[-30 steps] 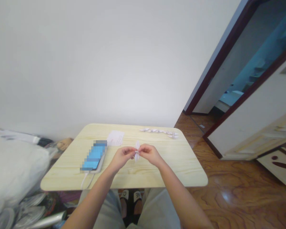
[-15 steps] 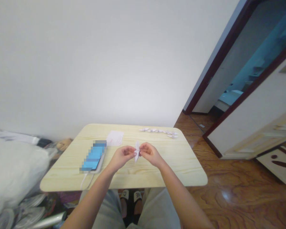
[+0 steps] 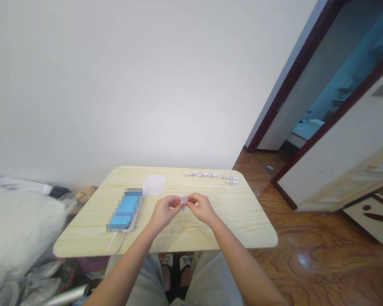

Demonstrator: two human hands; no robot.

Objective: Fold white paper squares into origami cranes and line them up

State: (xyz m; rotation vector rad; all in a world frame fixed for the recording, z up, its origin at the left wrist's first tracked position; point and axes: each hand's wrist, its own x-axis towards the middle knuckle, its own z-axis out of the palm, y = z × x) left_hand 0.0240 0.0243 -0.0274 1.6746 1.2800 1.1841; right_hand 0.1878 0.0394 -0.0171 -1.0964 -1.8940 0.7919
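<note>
Your left hand and your right hand are drawn close together above the middle of the tabletop, both narrowed to a pinch. Between their fingertips they hold a small piece of folded white paper, and most of it is hidden by your fingers. That piece sits in the air over the tabletop, and you can't tell from this view exactly how it is folded.

Beyond your hands, near the far edge of the tabletop, lies a row of small folded paper cranes. Left of your hands, a white sheet of paper lies near that same far edge. It carries faint marks, but you can't read them. Closer to your left hand, a phone lies on the tabletop with its screen pixelated, so no writing shows, and a white cable runs from it over the near edge.

Below the near edge of the tabletop, your slippers show white lettering on their straps, too small and blurred to read. A pale soft bundle sits left of the tabletop.
</note>
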